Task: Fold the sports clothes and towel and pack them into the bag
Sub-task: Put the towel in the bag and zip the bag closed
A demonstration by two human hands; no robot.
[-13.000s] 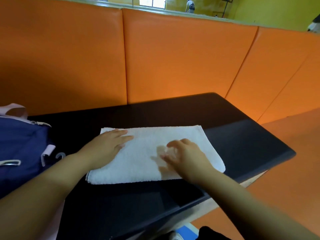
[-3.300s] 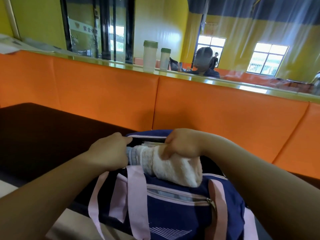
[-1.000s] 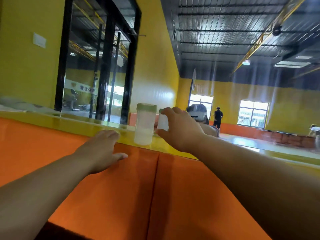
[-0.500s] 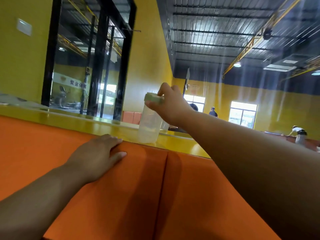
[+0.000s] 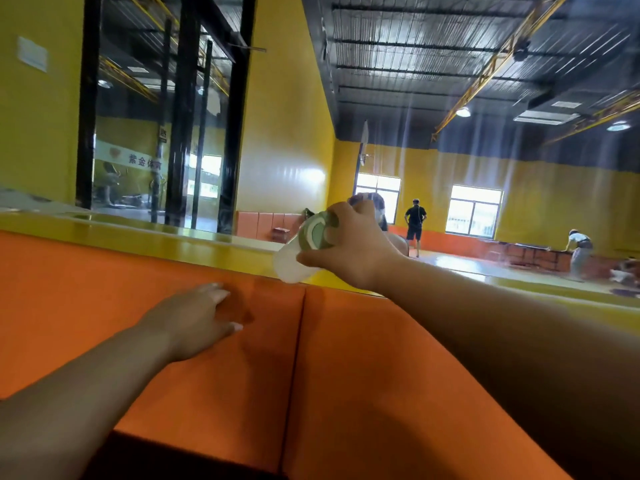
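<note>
With bag and towel out of view, this looks like a late packing step: mid-frame the right hand clasps a tilted green-lidded bottle, the left hand, at 8 o'clock from it, rests flat on orange padding, and carrying the bottle down to the bag seems next.

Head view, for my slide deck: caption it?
Right hand grips a tilted green-lidded bottle; left hand rests on orange padding.
</note>
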